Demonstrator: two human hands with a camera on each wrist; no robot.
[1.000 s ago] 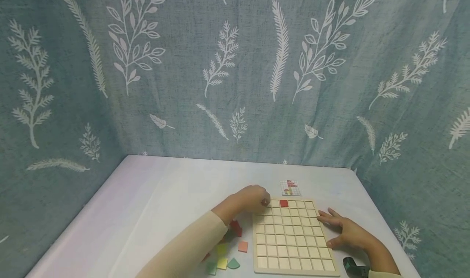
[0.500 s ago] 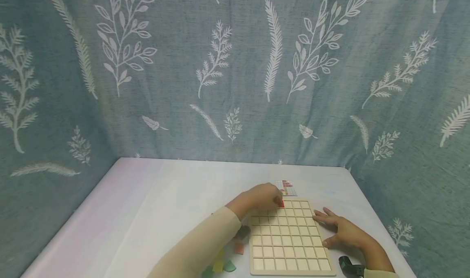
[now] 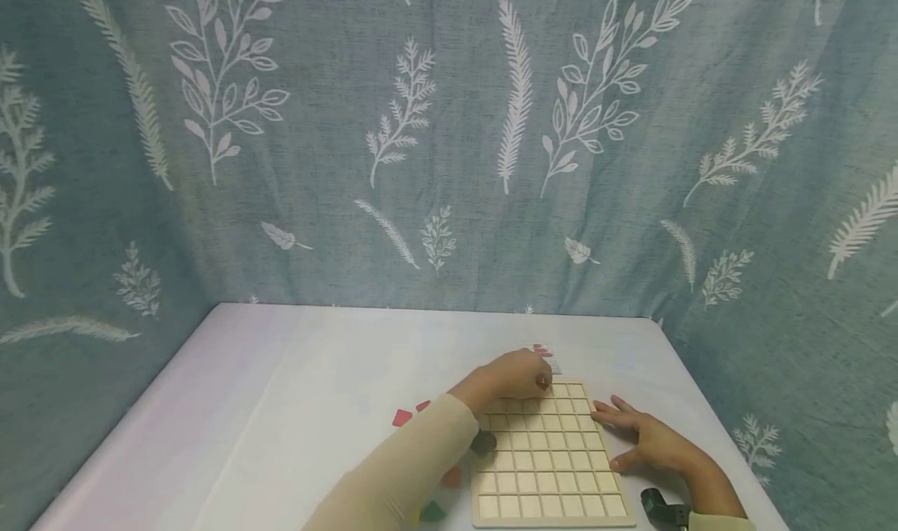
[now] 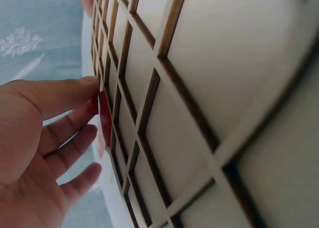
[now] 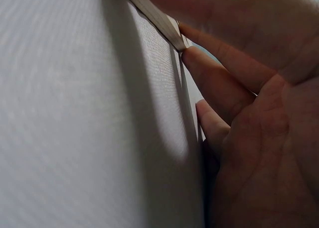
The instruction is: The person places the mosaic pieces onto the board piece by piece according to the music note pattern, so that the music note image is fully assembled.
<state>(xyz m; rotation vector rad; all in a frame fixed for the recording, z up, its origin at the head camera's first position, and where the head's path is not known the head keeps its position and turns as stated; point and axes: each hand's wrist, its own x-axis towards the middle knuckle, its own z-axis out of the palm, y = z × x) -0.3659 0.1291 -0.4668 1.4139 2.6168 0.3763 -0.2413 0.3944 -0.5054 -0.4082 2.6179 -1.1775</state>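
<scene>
A pale wooden grid board (image 3: pixel 529 462) lies on the white table. Over its far row, my left hand (image 3: pixel 521 375) pinches a small red piece (image 4: pixel 93 105) between thumb and fingers; the piece's shape is mostly hidden. In the left wrist view, a flat red tile (image 4: pixel 105 121) sits in a cell right beside those fingertips. My right hand (image 3: pixel 648 437) lies along the board's right side with fingers spread, and its fingertips touch the edge, as the right wrist view shows on the board's side (image 5: pixel 159 21).
Behind the board lies a small patterned card (image 3: pixel 547 353), partly covered by the left hand. Left of the board are loose pieces: a red one (image 3: pixel 402 417), an orange one (image 3: pixel 452 477) and a green one (image 3: pixel 433 511); the left sleeve (image 3: pixel 414 461) hides others. A patterned curtain (image 3: pixel 449 141) hangs behind.
My left hand has moved right along the board's far row and now covers the red tile there. The right hand has stayed at the edge. The head view has turned slightly right.
</scene>
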